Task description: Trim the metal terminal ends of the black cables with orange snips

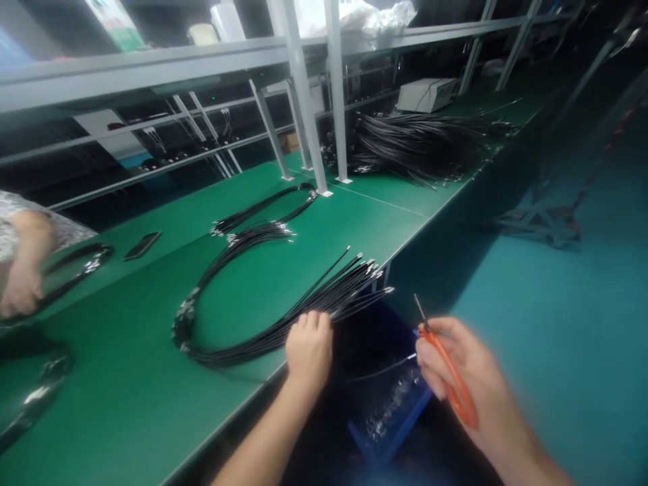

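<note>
A curved bundle of black cables (237, 352) lies on the green table (126, 378), its metal-tipped ends fanned out at the table's edge. My left hand (308, 344) is closed over this bundle near the fanned ends. Off the edge to the right, my right hand (450, 368) holds an orange-handled tool (455, 388), its thin metal tip pointing up and left. One thin cable with a metal end (387, 369) reaches to the fingertips of my right hand; whether they grip it is unclear.
Below the edge is a blue bin (405, 432) with small clear pieces. More cable bundles (415, 142) lie farther back, beside shelf posts (337, 94). At the left, a person's hand (23, 290) touches another bundle near a phone (142, 246).
</note>
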Motion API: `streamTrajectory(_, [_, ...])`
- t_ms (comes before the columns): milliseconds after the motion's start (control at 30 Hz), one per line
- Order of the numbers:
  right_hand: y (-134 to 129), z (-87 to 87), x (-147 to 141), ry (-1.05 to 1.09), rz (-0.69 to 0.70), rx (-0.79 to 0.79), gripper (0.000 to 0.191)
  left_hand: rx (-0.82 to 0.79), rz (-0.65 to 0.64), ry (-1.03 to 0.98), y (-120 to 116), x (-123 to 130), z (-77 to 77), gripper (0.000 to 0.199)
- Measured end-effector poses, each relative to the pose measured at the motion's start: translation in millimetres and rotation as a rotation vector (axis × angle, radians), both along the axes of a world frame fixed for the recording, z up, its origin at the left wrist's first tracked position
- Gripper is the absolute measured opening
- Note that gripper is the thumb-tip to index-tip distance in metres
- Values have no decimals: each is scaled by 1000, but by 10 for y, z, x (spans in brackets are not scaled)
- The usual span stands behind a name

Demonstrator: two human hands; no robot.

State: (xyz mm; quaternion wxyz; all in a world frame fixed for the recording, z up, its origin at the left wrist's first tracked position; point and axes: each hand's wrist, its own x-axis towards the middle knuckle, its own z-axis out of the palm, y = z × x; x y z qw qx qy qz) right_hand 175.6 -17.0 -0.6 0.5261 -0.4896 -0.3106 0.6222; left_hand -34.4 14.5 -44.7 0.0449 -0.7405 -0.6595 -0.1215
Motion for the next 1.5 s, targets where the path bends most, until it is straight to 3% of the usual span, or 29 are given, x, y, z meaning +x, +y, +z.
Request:
streamTrajectory(133, [29,-21,-16,55,-21,41,32,7,-6,-7,96,-134,69,12])
streamTrajectory(267, [76,-66,-27,59,-102,67,33,-34,-30,-192,93,104,359,11])
streamTrajectory(367, [101,-83,-58,74,-125,92,32,-203,-239,-577,43,412,610,14])
streamTrajectory(467, [105,-65,-78,150,-177,135,33,-220,-372,-758,-29,613,718,5])
streamTrajectory(567, [96,-9,-87,241,-246,186,36,-216,-340,-872,-81,646,669,10])
streamTrajectory(700, [94,58,-127,332,-232,184,36,-262,-303,-975,-138,617,579,15])
streamTrajectory(1167, [98,90,-186,420,-178,97,30,-108,-255,-918,-263,688,492,12])
streamTrajectory(1400, [74,78,-271,523,-114,2,26,-232,-180,-1286,-237,666,468,12])
streamTrajectory(1500, [49,105,-339,491,-131,12,29,-261,-197,-1320,-226,662,537,15])
